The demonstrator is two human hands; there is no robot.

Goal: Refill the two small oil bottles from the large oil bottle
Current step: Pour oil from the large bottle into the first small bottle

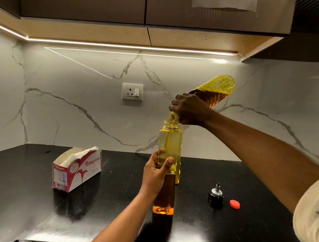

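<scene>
Right hand (190,109) grips the tilted large oil bottle (216,89), pouring into the small oil bottle (169,141) that the left hand (156,174) holds; a wobble at the narrow mouth risks a spill.

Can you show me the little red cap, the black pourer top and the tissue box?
red cap (234,204): head view, on its flat top.
black pourer top (215,198): head view, on its black base.
tissue box (83,169): head view, on its printed long side.

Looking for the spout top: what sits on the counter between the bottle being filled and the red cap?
The black pourer top with a metal spout stands there, apart from the small bottle and the red cap, in the head view.
</scene>
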